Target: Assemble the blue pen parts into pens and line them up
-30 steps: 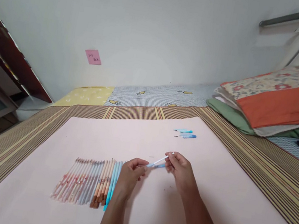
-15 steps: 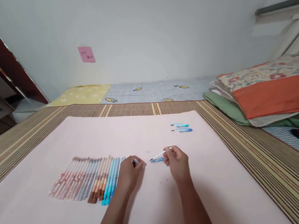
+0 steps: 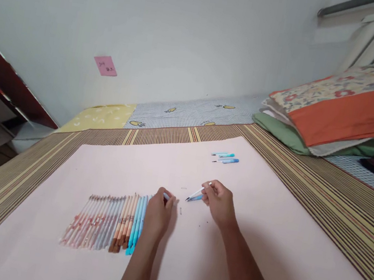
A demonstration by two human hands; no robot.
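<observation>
My left hand (image 3: 160, 209) is closed around a blue pen barrel (image 3: 166, 196), most of it hidden by the fingers. My right hand (image 3: 218, 201) pinches a thin white pen refill (image 3: 197, 191) whose dark tip points down and left. Just below the refill is a blue pen part (image 3: 196, 198); I cannot tell whether it is gripped or lies on the paper. Beside my left hand runs a row of pens (image 3: 97, 223), pale pink, grey, brown-orange and blue, laid side by side.
White-and-blue pen parts (image 3: 229, 160) lie near the far right of the pink sheet (image 3: 125, 168). A small clear piece (image 3: 181, 210) and dark specks rest between the hands. Striped matting (image 3: 296, 172) surrounds the sheet; folded bedding (image 3: 356, 115) is piled at right.
My left hand has shifted slightly left and turned, and the small clear piece now shows to its right. The right hand keeps the refill, its tip close to the blue part.
</observation>
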